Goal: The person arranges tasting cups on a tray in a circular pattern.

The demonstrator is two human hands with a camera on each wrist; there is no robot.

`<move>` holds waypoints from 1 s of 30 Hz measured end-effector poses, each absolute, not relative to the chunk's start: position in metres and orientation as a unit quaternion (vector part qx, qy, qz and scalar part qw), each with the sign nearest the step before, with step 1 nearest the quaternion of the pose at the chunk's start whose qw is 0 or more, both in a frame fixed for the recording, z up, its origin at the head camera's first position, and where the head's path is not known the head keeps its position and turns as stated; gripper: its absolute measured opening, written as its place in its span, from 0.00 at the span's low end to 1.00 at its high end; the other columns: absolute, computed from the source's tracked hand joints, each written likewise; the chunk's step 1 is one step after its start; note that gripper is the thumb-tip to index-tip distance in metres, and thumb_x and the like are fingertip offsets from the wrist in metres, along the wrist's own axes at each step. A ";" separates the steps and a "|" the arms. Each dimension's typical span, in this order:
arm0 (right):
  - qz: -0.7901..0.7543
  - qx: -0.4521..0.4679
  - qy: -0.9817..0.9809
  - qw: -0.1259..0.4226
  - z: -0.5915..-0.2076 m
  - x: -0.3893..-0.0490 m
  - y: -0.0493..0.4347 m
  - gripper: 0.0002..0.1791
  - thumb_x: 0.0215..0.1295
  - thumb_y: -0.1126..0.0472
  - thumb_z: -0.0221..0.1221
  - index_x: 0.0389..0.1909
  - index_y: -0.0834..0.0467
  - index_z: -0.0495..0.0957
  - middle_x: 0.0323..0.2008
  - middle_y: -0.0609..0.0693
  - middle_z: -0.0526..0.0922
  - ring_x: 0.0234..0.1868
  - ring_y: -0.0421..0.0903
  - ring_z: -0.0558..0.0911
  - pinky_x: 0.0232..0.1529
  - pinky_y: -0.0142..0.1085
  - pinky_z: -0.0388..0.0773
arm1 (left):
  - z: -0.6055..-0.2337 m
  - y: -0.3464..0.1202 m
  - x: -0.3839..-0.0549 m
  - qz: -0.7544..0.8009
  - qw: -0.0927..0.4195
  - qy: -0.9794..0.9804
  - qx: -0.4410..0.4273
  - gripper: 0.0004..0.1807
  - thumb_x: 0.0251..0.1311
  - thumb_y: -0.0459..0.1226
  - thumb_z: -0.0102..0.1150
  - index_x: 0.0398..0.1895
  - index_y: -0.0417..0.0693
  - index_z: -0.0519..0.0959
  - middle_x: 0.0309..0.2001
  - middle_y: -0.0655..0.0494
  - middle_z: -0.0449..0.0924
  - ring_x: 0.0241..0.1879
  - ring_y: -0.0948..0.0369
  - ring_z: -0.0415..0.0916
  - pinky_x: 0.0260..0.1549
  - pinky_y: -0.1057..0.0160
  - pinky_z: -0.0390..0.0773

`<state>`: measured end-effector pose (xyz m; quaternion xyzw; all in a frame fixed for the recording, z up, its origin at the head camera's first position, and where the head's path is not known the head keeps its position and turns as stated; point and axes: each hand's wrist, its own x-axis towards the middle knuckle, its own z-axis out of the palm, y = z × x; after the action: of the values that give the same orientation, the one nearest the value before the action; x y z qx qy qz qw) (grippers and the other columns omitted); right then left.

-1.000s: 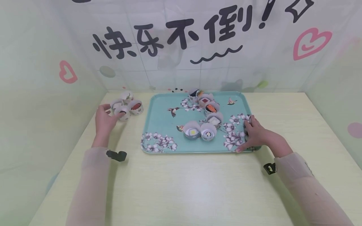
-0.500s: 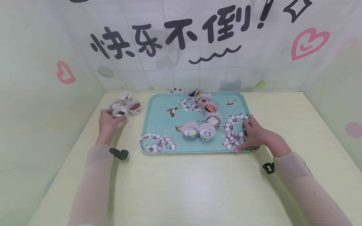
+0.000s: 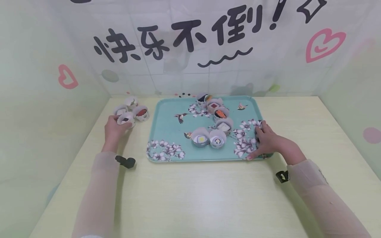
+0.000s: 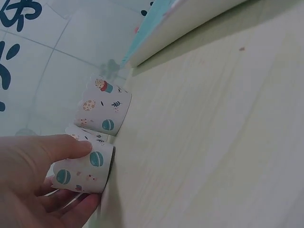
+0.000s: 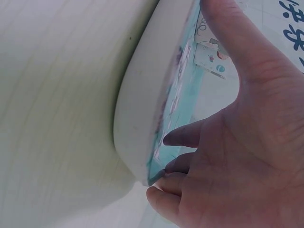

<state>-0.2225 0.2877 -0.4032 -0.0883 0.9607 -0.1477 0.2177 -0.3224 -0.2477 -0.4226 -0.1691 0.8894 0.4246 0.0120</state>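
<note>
At the left of the table, my left hand (image 3: 114,130) grips a patterned paper cupcake cup (image 4: 78,173) between thumb and fingers. A small dark-topped piece sits inside this cup, and its base is close over the table. Right against it are more such cups, one of them a cup (image 3: 141,113) with a red piece. My right hand (image 3: 270,142) rests spread on the right end of a turquoise tray (image 3: 165,120), thumb at the front edge and fingertips at the rim. In the right wrist view the fingers reach over the raised rim.
Several paper cups with sushi-like pieces stand in a bent row on the tray, from a cup (image 3: 203,99) at the back to a front cup (image 3: 200,138). Behind the table (image 3: 190,195) hangs a printed sheet (image 3: 178,74).
My left hand has moved slightly right and closed its fingers and thumb round the cup with the dark-topped piece. The right hand stays on the tray.
</note>
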 end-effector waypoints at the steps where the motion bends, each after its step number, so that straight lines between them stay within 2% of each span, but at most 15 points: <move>1: -0.147 -0.089 0.961 0.217 -0.403 -0.222 0.288 0.78 0.33 0.30 0.70 0.68 0.77 0.37 0.67 0.79 0.25 0.69 0.73 0.33 0.67 0.62 0.44 | -0.423 -0.248 -0.322 0.422 0.014 0.891 -0.169 0.41 0.58 0.43 0.58 0.69 0.38 0.52 0.67 0.38 0.60 0.62 0.46 0.60 0.62 0.48 0.63; 15: -0.144 -0.091 0.962 0.215 -0.402 -0.223 0.286 0.78 0.33 0.31 0.70 0.68 0.77 0.37 0.66 0.79 0.26 0.68 0.73 0.34 0.66 0.62 0.45 | -0.417 -0.254 -0.312 0.377 0.012 0.915 -0.146 0.39 0.59 0.46 0.57 0.68 0.37 0.54 0.66 0.36 0.61 0.62 0.43 0.61 0.61 0.45 0.63; 30: -0.141 -0.090 0.963 0.212 -0.404 -0.222 0.287 0.78 0.33 0.30 0.70 0.68 0.77 0.37 0.66 0.79 0.26 0.68 0.74 0.34 0.66 0.63 0.46 | -0.396 -0.245 -0.302 0.363 -0.019 0.928 -0.084 0.39 0.59 0.47 0.59 0.66 0.36 0.57 0.63 0.36 0.64 0.56 0.45 0.65 0.53 0.47 0.68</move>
<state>-0.2221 0.2874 -0.4043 -0.0897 0.9629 -0.1408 0.2120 -0.3017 -0.2448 -0.3964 -0.0841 0.9276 0.3635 -0.0187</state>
